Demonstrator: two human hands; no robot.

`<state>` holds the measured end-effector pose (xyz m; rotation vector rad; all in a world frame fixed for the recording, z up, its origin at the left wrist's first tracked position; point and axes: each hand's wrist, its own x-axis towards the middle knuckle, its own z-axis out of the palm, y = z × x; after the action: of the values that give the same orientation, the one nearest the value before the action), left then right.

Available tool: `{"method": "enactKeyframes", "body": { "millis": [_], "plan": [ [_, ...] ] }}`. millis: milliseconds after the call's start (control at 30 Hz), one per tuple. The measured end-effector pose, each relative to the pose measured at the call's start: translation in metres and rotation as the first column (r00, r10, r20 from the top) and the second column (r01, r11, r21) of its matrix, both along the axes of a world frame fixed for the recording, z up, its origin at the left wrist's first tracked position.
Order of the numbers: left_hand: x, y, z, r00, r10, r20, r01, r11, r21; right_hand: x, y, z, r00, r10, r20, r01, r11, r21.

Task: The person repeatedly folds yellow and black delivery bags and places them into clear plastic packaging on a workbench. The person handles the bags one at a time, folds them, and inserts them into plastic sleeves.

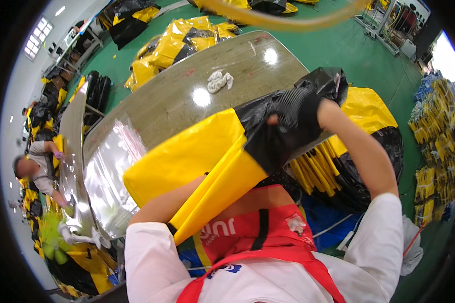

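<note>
A folded yellow-and-black plastic sheet [179,151] lies slantwise over the front of the table, its yellow part to the left and its black part to the right. My right hand [299,113], in a dark glove with a bare thumb tip, is closed on the black part. My left forearm reaches under the yellow fold, which hides the hand and its fingers. More folded yellow-and-black sheets [316,169] are stacked just below and beside my right forearm. Left of the yellow part lies a pile of clear plastic bags [108,177].
A crumpled white cloth [219,82] lies on the glossy brown table [159,98]. Wrapped yellow-and-black packages [172,43] are heaped on the floor behind it. Tied bundles [437,146] stand far right. A co-worker [39,164] is at another table on the left, near a blurred green object [53,237].
</note>
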<state>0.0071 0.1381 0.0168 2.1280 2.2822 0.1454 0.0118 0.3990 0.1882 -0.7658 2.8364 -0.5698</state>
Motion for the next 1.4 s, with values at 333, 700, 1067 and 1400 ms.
{"method": "enactKeyframes", "body": {
  "millis": [333, 700, 1067, 1400],
  "plan": [
    [0.032, -0.262, 0.068, 0.463, 0.885, 0.053, -0.877, 0.448, 0.174, -0.106, 0.093, -0.133, 0.829, -0.125, 0.544, 0.076, 0.991, 0.111],
    [0.151, -0.454, -0.015, -0.239, 0.598, 0.765, -0.965, -0.061, -0.254, -0.005, 0.063, -0.069, 0.922, -0.327, 0.205, 0.328, 0.944, 0.031],
    [0.127, -0.379, -0.054, 0.066, -0.066, 0.996, -0.933, -0.359, 0.038, 0.11, 0.069, -0.017, 0.983, -0.091, 0.16, 0.051, 0.971, 0.235],
    [0.105, -0.407, -0.081, 0.026, 0.092, 0.995, -0.879, -0.472, 0.067, 0.052, 0.091, -0.038, 0.958, -0.222, 0.184, 0.184, 0.962, 0.204]
  ]
}}
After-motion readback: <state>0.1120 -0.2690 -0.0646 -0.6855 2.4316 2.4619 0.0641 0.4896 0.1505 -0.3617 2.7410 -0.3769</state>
